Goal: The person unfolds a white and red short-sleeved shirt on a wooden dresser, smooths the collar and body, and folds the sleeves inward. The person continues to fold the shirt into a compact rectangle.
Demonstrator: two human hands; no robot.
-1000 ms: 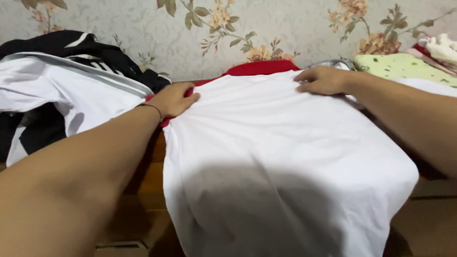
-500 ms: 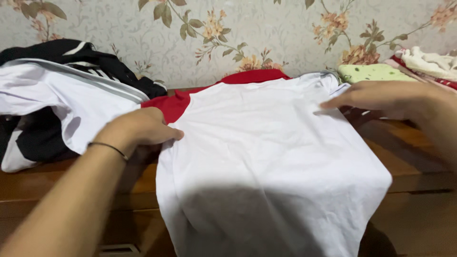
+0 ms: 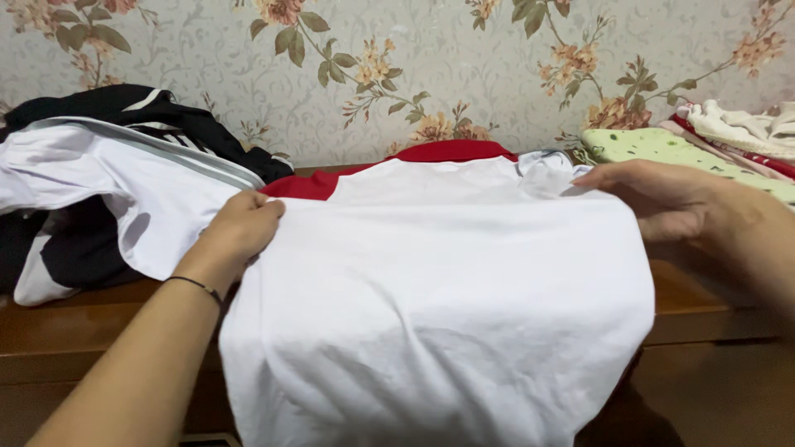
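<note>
2 bare hands grip a white shirt (image 3: 431, 290) with a red collar, spread over the edge of a wooden dresser (image 3: 66, 327). The left hand (image 3: 238, 228) pinches its left edge; the right hand (image 3: 654, 199) clasps the right edge. Black-and-white clothes (image 3: 108, 182) lie piled just left.

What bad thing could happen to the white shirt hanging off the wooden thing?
A lot of the white cloth shirt with red shoulders hangs over the front edge of the brown wooden dresser, so it might slide off if the left hand and right hand let go. It could also bunch up against the black and white pile of clothes beside it.
</note>
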